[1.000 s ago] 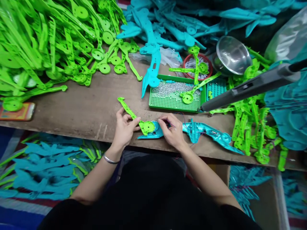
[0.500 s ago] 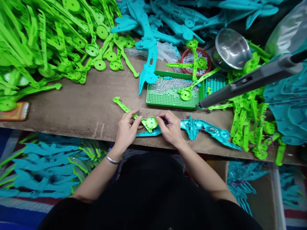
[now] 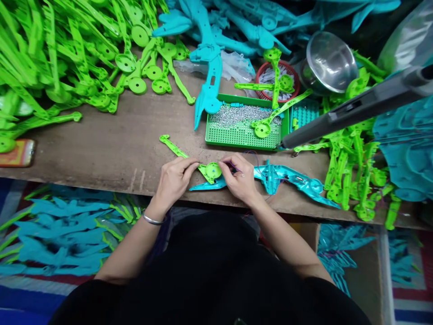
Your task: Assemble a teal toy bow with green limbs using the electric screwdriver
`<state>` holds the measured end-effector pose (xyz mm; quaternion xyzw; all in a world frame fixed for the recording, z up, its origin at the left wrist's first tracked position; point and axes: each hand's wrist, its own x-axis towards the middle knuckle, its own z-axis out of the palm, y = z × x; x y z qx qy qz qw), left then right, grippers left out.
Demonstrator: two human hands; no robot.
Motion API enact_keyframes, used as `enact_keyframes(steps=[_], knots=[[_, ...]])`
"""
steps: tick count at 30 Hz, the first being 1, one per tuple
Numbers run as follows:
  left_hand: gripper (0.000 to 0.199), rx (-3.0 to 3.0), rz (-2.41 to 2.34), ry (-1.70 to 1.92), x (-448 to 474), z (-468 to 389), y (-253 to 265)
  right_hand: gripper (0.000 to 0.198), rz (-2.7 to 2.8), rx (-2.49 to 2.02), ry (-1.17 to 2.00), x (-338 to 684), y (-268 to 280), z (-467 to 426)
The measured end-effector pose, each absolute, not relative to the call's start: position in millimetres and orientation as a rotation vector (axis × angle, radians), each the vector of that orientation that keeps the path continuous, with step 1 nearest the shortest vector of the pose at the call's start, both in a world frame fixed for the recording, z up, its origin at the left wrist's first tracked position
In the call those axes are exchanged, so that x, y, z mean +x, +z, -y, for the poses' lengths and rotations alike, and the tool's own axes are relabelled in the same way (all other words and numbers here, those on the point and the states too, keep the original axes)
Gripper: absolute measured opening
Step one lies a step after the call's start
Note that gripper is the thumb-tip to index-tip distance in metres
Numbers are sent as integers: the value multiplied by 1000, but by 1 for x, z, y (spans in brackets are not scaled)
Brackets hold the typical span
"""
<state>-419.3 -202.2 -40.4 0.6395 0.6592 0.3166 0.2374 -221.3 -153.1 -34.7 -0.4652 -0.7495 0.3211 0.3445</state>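
A lime-green plastic arm (image 3: 212,171) with a round cup at one end lies over a turquoise bow-shaped plastic part (image 3: 269,176) near the bench's front edge. My left hand (image 3: 176,178) is closed, thumb and forefinger pinched at the arm beside the cup. On the cup's other side, my right hand (image 3: 238,178) is closed too, its fingertips pinched at the rim; what is between them is too small to make out. Thin red and blue wires (image 3: 252,155) loop out behind that hand, above the turquoise part.
A green perforated tray (image 3: 241,137) holds many small screws, with a red basket (image 3: 294,74) and a steel bowl (image 3: 331,63) behind it. A grey tool (image 3: 345,113) slants in from the right. Green parts (image 3: 67,58) pile up at left, more at right.
My left thumb and forefinger have come together into a pinch, and that hand has drawn slightly left. My right hand stays at the cup's rim. The view has shifted slightly.
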Motion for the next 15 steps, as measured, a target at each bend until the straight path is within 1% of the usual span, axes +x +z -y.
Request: enact_keyframes(steps=[11,15], knots=[[28,1953,-1673,598,-434,178,-36,15,2000,-1228,837,-220,-34,152],[31,1949,-1653,606,-433,180,-39,15,2013,-1268,830,-221,-35,153]])
